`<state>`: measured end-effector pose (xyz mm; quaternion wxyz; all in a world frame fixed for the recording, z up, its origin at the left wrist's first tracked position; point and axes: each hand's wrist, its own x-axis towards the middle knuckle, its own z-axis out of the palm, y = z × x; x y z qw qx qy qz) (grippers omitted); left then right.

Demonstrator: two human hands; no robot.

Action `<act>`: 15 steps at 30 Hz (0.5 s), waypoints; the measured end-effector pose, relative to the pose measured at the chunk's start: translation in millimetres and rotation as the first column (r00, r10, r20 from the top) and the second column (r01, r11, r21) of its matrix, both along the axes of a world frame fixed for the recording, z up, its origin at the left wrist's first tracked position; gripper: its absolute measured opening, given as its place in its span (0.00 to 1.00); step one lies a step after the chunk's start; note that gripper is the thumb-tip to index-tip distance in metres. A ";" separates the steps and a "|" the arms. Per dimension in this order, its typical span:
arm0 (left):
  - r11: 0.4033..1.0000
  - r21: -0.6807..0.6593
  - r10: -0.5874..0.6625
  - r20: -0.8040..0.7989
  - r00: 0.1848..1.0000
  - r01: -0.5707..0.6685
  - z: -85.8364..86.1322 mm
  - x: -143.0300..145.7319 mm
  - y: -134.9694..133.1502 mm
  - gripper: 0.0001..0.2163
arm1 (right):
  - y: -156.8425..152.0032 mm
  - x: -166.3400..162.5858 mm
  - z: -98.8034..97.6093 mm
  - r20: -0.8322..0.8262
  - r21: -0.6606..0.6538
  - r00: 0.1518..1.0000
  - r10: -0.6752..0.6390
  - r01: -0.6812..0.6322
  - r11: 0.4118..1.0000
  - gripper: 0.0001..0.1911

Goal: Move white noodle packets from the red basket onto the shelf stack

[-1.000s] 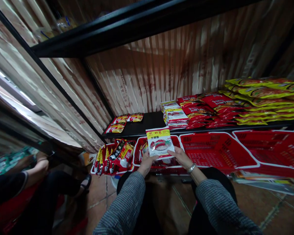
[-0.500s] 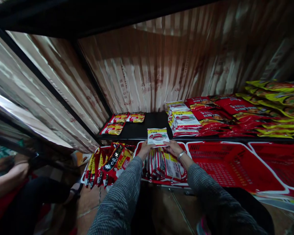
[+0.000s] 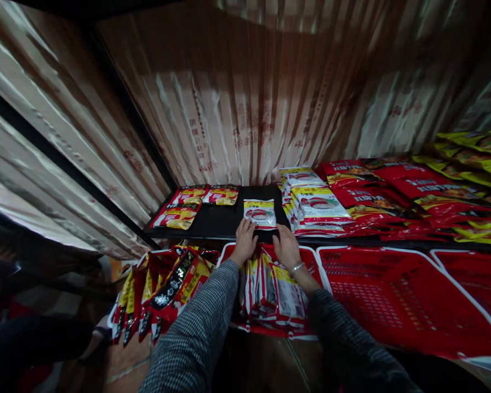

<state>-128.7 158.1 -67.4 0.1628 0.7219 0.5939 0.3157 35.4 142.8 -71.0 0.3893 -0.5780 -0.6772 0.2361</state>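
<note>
A white and yellow noodle packet (image 3: 260,213) with a bowl pictured on it lies flat on the black shelf (image 3: 225,219). At its front left corner my left hand (image 3: 244,241) rests with fingertips touching it, the fingers spread and not wrapped round it. My right hand (image 3: 287,246), with a bracelet at the wrist, is open by the packet's front right corner; whether it still touches is hard to see. Below both hands stands a red basket (image 3: 314,267) with a white rim, holding more white and yellow packets (image 3: 284,292) on edge.
Stacked white packets (image 3: 317,207), red packets (image 3: 372,202) and yellow packets (image 3: 480,158) sit to the right on the shelf. Several red-yellow packets (image 3: 180,213) lie at its left end. Other baskets (image 3: 393,295) flank mine. Another person's leg (image 3: 36,338) is at lower left.
The noodle packet went from between both hands above the basket to lying on the shelf. My hands have loosened from it, and the view has shifted closer.
</note>
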 end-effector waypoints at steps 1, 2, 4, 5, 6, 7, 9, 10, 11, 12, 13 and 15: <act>1.000 -0.009 -0.023 -0.044 0.999 0.023 -2.6 2.0 -0.2 0.24 | -1.3 -3.0 0.6 0.159 0.058 0.987 0.027 -0.036 0.998 0.26; 0.999 -0.022 -0.036 -0.076 0.996 0.034 -5.2 3.8 -0.1 0.23 | -1.2 -6.6 1.0 0.289 0.076 0.956 0.054 -0.079 0.994 0.25; 0.998 -0.041 -0.045 -0.106 0.993 0.041 -9.8 6.2 2.1 0.23 | 3.5 -14.4 0.2 0.461 0.032 0.882 0.098 -0.127 0.991 0.25; 0.998 -0.042 -0.049 -0.109 0.993 0.045 -11.5 6.8 4.5 0.22 | 7.7 -17.7 -1.1 0.509 0.005 0.854 0.109 -0.129 0.992 0.25; 0.998 -0.039 -0.054 -0.109 0.993 0.050 -12.6 7.1 7.8 0.22 | 12.8 -20.4 -2.7 0.539 -0.015 0.835 0.110 -0.122 0.992 0.25; 0.998 -0.034 -0.062 -0.109 0.992 0.058 -13.1 7.1 12.2 0.21 | 18.6 -22.2 -4.4 0.556 -0.024 0.825 0.104 -0.109 0.994 0.25; 0.997 -0.032 -0.075 -0.114 0.991 0.072 -12.9 7.0 23.3 0.21 | 31.6 -23.7 -7.3 0.567 -0.027 0.820 0.086 -0.085 0.996 0.25; 0.996 -0.036 -0.080 -0.118 0.990 0.076 -12.5 7.3 29.8 0.21 | 38.5 -23.7 -8.1 0.568 -0.030 0.819 0.079 -0.074 0.997 0.25; 0.996 -0.041 -0.084 -0.121 0.989 0.080 -12.1 7.8 36.6 0.21 | 45.7 -23.4 -8.4 0.569 -0.036 0.819 0.073 -0.064 0.997 0.26; 0.996 -0.045 -0.087 -0.121 0.989 0.082 -12.0 8.7 43.5 0.21 | 53.2 -22.9 -8.4 0.571 -0.045 0.818 0.070 -0.054 0.998 0.26; 0.995 -0.048 -0.088 -0.118 0.989 0.082 -12.1 10.1 50.4 0.21 | 60.7 -22.4 -8.1 0.574 -0.054 0.816 0.067 -0.044 0.998 0.26; 0.996 -0.049 -0.085 -0.111 0.990 0.080 -13.1 13.8 63.4 0.21 | 75.4 -21.3 -7.4 0.578 -0.070 0.814 0.061 -0.024 0.997 0.25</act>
